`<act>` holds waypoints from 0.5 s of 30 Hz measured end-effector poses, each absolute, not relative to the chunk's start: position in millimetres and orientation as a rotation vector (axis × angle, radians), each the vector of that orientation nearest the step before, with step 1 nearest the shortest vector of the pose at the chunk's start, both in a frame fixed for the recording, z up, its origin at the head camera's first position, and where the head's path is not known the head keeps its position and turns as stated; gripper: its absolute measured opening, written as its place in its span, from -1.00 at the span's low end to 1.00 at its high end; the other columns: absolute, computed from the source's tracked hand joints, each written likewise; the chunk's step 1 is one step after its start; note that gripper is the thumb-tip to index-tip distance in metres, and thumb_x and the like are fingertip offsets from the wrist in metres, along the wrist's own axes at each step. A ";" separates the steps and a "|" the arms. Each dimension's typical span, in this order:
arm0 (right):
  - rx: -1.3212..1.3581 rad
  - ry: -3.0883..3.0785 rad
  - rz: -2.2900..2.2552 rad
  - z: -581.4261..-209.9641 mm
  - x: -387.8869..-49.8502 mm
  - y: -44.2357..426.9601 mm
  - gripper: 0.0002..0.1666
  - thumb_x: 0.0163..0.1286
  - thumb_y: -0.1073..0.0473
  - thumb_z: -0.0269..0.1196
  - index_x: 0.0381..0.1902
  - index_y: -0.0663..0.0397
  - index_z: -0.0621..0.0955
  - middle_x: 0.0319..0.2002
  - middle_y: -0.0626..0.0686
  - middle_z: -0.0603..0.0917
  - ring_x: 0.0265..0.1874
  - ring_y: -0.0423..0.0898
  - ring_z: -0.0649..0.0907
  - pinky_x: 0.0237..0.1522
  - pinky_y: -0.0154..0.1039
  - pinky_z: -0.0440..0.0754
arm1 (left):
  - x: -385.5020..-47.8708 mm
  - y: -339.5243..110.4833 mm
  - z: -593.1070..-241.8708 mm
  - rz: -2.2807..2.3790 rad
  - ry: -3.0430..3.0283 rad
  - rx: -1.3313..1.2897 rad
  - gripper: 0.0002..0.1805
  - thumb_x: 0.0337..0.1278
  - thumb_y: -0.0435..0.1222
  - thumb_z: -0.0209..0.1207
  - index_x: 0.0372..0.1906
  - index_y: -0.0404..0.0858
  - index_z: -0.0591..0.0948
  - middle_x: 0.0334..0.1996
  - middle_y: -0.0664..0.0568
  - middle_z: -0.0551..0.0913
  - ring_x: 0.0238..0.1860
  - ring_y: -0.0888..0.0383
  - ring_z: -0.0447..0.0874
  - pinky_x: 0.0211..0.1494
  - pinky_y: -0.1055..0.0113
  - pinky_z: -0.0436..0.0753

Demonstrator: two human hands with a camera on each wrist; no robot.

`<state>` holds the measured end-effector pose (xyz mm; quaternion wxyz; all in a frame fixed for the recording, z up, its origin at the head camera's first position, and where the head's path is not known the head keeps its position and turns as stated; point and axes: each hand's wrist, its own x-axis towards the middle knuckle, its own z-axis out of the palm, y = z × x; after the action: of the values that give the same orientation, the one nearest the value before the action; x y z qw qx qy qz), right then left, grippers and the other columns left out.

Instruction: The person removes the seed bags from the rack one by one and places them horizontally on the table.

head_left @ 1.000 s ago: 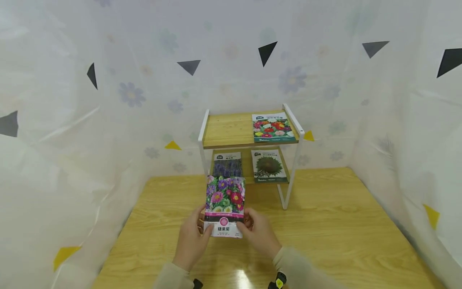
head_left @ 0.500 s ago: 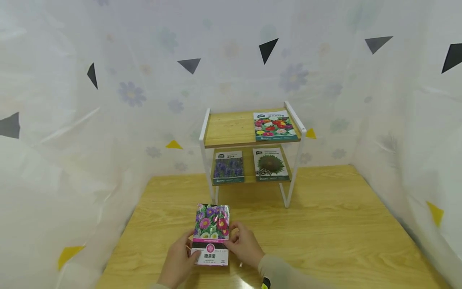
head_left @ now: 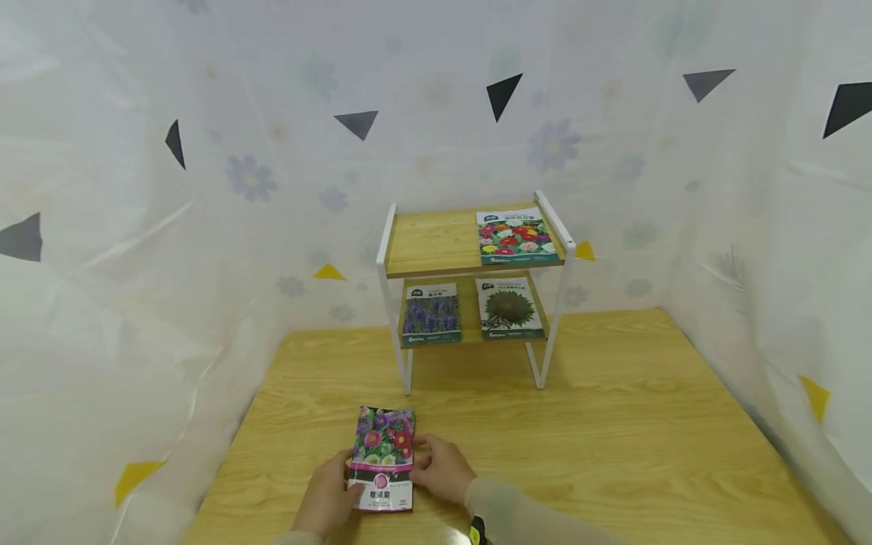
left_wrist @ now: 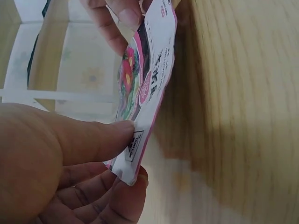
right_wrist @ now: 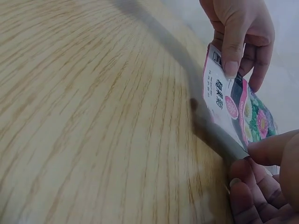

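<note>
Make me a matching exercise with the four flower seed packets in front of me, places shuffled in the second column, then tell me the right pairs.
Column one:
1. Pink-striped packet
2. Purple-only flower packet
3. Single-bloom packet
4. Green-edged multicoloured flower packet

Column two:
A. Lower shelf, right side
B. Upper shelf, right side
C. Held by left hand and right hand
D. Lower shelf, left side

Right pairs: 1-C, 2-D, 3-A, 4-B.

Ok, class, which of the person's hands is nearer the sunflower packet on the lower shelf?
Right. The right hand is in front and left of the sunflower packet; the left hand is farther left, across the pink-banded flower packet that both hold.
</note>
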<state>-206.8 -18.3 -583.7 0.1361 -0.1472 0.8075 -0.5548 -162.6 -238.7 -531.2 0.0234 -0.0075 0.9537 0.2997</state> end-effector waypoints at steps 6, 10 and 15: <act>-0.490 2.377 -1.505 -584.9 -207.4 -27.1 -0.25 0.09 0.30 0.43 0.25 0.33 0.44 -0.49 -0.19 0.61 -0.51 -0.28 0.57 -0.38 -0.34 0.56 | -162.7 -246.2 -540.3 0.902 2.982 -0.027 -0.39 -0.11 -0.46 0.35 0.13 -0.55 0.46 -0.35 -0.06 0.62 -0.30 0.08 0.57 -0.10 0.00 0.58; -0.541 2.430 -1.417 -585.4 -210.3 -29.8 -0.24 0.08 0.28 0.43 0.24 0.36 0.44 -0.51 -0.24 0.58 -0.54 -0.30 0.54 -0.35 -0.34 0.54 | -165.5 -249.1 -544.4 0.904 2.982 -0.031 -0.38 -0.12 -0.46 0.35 0.13 -0.57 0.46 -0.32 -0.10 0.64 -0.25 0.01 0.60 -0.03 -0.07 0.56; -0.583 2.450 -1.370 -585.9 -214.8 -27.1 -0.26 0.09 0.26 0.41 0.24 0.37 0.45 -0.53 -0.26 0.59 -0.55 -0.32 0.54 -0.33 -0.35 0.53 | -168.2 -252.4 -550.7 0.900 2.994 -0.015 -0.38 -0.14 -0.44 0.37 0.12 -0.57 0.48 -0.21 -0.23 0.65 -0.13 -0.13 0.62 0.05 -0.13 0.51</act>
<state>-214.8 -27.1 -585.9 0.1369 -0.2014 0.8465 -0.4735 -168.2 -252.4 -550.7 0.0076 -0.0049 0.9576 0.2880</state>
